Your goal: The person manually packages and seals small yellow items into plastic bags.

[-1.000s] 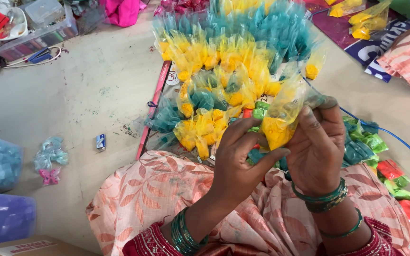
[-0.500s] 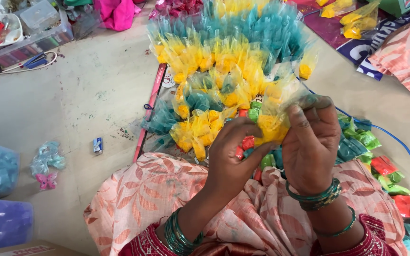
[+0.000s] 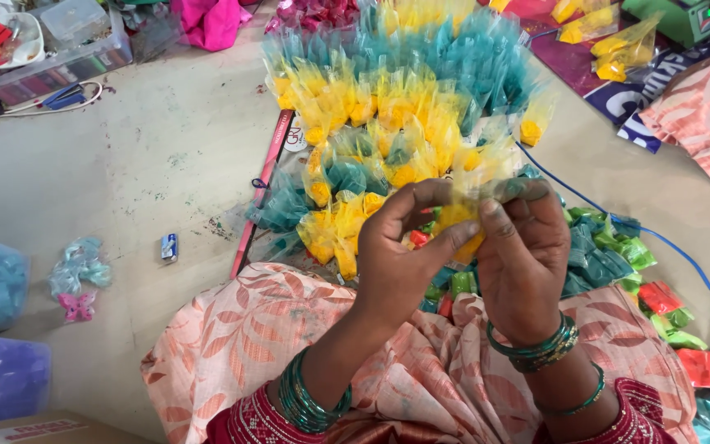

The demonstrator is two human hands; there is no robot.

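Hands: left hand [image 3: 400,251] and right hand [image 3: 519,263] raised together over the lap, fingertips meeting
Held thing: yellow net pouch [image 3: 462,222] pinched between both hands, its gathered frill pointing up and away from the person, long axis running away from the body
Left hand: thumb and fingers closed on the pouch's near side, equally near as the other
Right hand: fingers curled shut over the pouch's top and far side
Beyond the hands: heap of yellow and teal pouches [image 3: 388,107] on the floor [image 3: 125,181]
Right of the hands: loose wrapped sweets [image 3: 659,296], red, green, teal
Below: peach floral cloth [image 3: 248,345] across the lap
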